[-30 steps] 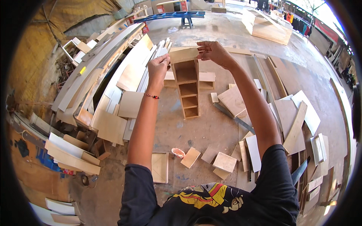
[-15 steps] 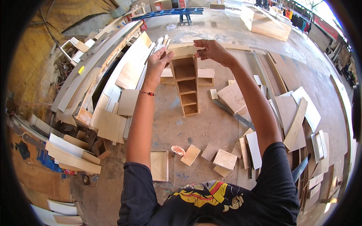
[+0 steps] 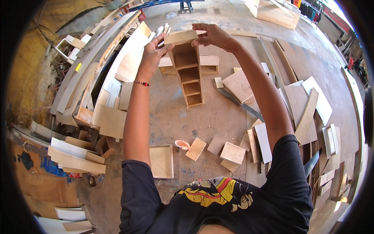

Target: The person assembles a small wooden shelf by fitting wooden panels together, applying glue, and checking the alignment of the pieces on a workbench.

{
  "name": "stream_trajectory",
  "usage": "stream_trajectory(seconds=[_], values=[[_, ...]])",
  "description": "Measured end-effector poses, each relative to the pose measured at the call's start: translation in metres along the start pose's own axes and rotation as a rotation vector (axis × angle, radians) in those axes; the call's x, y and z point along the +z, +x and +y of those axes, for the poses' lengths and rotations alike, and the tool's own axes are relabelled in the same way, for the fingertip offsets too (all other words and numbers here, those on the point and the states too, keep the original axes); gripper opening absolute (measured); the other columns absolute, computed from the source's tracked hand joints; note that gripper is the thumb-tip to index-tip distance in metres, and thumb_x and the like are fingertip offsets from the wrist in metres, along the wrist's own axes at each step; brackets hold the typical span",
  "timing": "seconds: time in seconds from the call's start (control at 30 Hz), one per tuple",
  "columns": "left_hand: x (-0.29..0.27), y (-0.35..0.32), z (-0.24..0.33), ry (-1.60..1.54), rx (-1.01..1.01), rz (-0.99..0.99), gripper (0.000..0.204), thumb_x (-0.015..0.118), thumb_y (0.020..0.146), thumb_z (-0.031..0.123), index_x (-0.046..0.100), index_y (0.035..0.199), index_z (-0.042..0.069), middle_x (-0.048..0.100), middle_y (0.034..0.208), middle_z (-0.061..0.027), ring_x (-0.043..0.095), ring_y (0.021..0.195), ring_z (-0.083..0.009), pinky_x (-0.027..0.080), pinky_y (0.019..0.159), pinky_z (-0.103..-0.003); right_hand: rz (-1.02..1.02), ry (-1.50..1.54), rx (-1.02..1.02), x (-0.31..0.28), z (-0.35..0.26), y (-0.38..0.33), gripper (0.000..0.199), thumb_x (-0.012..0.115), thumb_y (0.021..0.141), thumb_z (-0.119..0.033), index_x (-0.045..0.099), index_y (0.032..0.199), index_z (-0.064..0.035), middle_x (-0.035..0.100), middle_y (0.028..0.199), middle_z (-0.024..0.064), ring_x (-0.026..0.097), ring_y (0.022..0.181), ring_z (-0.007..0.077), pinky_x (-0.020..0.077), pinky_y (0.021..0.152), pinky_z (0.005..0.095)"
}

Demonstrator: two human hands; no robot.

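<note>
A tall, narrow wooden shelf unit (image 3: 185, 58) stands upright in front of me, its several open compartments facing my way. At its top left corner, my left hand (image 3: 155, 51) grips the edge, thumb toward the front. My right hand (image 3: 213, 37) holds the top right corner, with fingers over the top and thumb lower down. Behind the unit, a low wooden piece with an open compartment (image 3: 210, 64) shows on both sides; how the two meet is hidden.
Between my arms lie a shallow wooden tray (image 3: 172, 160), a small orange-lined container (image 3: 182, 144) and wooden blocks (image 3: 233, 153). Boards (image 3: 117, 93) are stacked along the left. Panels and offcuts (image 3: 300, 105) cover the right. A large wooden box (image 3: 272, 13) stands far right.
The view has shifted, so the shelf unit and my hands sit higher and a little further left in the picture. Both hands stay at its top corners.
</note>
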State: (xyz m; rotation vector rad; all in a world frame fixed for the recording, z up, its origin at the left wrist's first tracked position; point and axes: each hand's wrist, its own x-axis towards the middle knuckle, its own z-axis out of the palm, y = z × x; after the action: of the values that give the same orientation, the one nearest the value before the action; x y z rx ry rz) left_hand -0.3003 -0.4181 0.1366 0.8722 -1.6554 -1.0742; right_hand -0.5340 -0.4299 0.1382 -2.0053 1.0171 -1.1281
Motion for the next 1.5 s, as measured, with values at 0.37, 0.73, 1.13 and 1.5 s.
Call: stream_trajectory(seconds=[0.37, 0.73, 1.13, 1.5], values=[[-0.002, 0.003, -0.015, 0.020, 0.083, -0.123, 0.093, 0.076, 0.066, 0.022, 0.018, 0.132, -0.007, 0.042, 0.123, -0.0142, 0.048, 0.103, -0.0171, 0.041, 0.086, -0.028, 0.025, 0.088, -0.037, 0.003, 0.005, 0.000, 0.060, 0.074, 0.067, -0.022, 0.049, 0.117, -0.0019, 0.060, 0.101, 0.0098, 0.056, 0.092, 0.0151, 0.0437, 0.078, 0.0269], [-0.012, 0.009, -0.022, 0.076, 0.094, -0.067, 0.100, 0.078, 0.061, 0.022, 0.013, 0.134, -0.003, 0.026, 0.137, -0.0151, 0.036, 0.118, -0.0270, 0.031, 0.097, -0.033, 0.180, 0.331, -0.018, 0.003, 0.007, 0.008, 0.056, 0.065, 0.077, -0.022, 0.041, 0.121, 0.0026, 0.052, 0.113, 0.0109, 0.053, 0.098, 0.0164, 0.0453, 0.082, 0.0276], [-0.006, 0.008, -0.012, 0.013, 0.090, -0.099, 0.101, 0.079, 0.059, 0.022, 0.016, 0.132, -0.006, 0.027, 0.134, -0.0201, 0.032, 0.121, -0.0286, 0.030, 0.099, -0.033, 0.077, 0.186, -0.120, 0.010, 0.016, 0.008, 0.059, 0.064, 0.077, -0.020, 0.037, 0.125, 0.0023, 0.048, 0.119, 0.0115, 0.048, 0.105, 0.0177, 0.0423, 0.087, 0.0281], [-0.013, 0.000, -0.030, 0.017, 0.092, -0.081, 0.096, 0.076, 0.064, 0.022, 0.015, 0.133, -0.005, 0.032, 0.132, -0.0179, 0.039, 0.116, -0.0237, 0.034, 0.096, -0.032, 0.340, 0.528, 0.268, -0.021, 0.065, -0.082, 0.040, 0.049, 0.087, -0.017, 0.040, 0.122, 0.0004, 0.052, 0.103, 0.0070, 0.051, 0.099, 0.0177, 0.0453, 0.084, 0.0351]])
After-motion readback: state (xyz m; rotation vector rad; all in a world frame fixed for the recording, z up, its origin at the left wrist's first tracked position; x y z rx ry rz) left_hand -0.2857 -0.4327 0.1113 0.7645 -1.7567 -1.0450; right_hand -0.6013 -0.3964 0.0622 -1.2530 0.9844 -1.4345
